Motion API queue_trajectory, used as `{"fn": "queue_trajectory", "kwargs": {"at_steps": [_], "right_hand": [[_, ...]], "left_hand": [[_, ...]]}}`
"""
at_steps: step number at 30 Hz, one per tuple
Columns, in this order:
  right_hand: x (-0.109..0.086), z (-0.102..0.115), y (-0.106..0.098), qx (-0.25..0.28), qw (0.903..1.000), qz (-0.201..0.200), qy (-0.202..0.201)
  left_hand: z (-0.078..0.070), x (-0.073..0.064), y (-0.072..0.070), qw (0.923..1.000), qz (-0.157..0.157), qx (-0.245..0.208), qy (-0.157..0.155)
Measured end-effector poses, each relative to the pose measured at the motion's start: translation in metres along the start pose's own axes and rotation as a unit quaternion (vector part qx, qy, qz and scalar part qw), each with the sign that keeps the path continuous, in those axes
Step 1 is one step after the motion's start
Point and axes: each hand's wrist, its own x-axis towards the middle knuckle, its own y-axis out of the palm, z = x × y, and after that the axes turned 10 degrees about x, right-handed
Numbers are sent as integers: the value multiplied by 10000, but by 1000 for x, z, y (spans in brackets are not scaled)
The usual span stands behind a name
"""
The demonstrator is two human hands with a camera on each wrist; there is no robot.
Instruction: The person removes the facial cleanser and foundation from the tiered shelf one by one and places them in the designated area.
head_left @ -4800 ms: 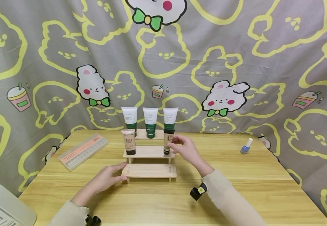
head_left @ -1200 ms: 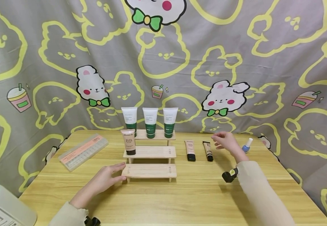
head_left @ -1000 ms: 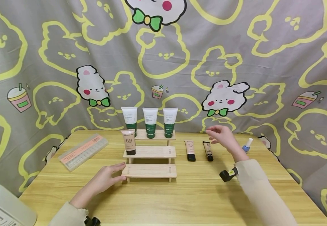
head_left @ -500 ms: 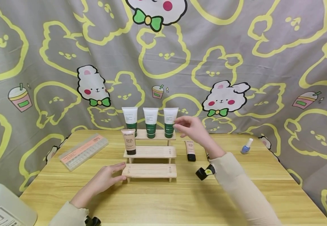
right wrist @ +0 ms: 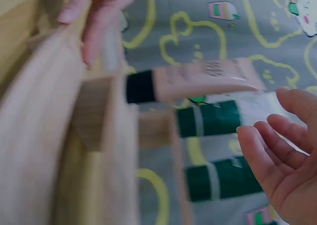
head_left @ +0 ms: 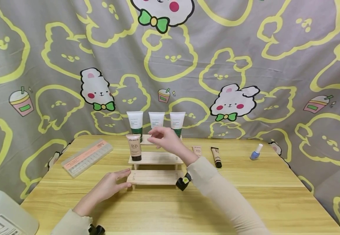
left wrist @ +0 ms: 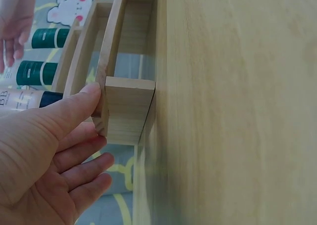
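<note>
A three-step wooden display stand point(head_left: 158, 177) sits mid-table. My left hand point(head_left: 111, 183) pinches the left end of its lowest step, thumb and index finger at opposite edges, as the left wrist view shows. On the middle step a beige BB cream tube point(head_left: 134, 149) stands upright on its black cap. My right hand point(head_left: 167, 139) hovers just right of that tube, fingers loosely bent and holding nothing; the right wrist view shows a gap between the fingertips and the BB cream tube point(right wrist: 198, 81). Three white-and-green tubes point(head_left: 135, 121) stand on the top step, the middle one partly covered by my right hand.
Right of the stand lie another BB cream tube point(head_left: 197, 150), half hidden by my right wrist, and a small black-and-gold tube point(head_left: 216, 157). Blue nail polish point(head_left: 255, 153) stands farther right. A flat ruled case point(head_left: 86, 158) lies left; a white jug point(head_left: 5, 212) occupies the near left corner.
The black-and-gold tube went from the middle step to the table on the right, let go there. My right hand then swung back left towards the remaining BB tube. My left hand stayed put.
</note>
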Motion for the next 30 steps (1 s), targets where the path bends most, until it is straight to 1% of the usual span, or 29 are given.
{"fn": "queue_trajectory", "kwargs": {"at_steps": [5, 9, 12, 17, 22, 30], "right_hand": [[5, -21, 20, 280, 9995, 47, 156], [7, -32, 33, 535, 9980, 34, 339], [7, -35, 40, 649, 9966, 47, 512], [6, -38, 47, 733, 9949, -25, 700], [7, -40, 52, 851, 9939, -92, 702], [8, -46, 56, 819, 9942, -158, 673]], "left_hand": [[0, 0, 0, 10000, -3, 7, 30], [0, 1, 0, 10000, -5, 31, 29], [0, 1, 0, 10000, -4, 21, 28], [0, 1, 0, 10000, 9, 3, -8], [-1, 0, 0, 10000, 22, -42, -38], [1, 1, 2, 10000, 47, -33, -18]]}}
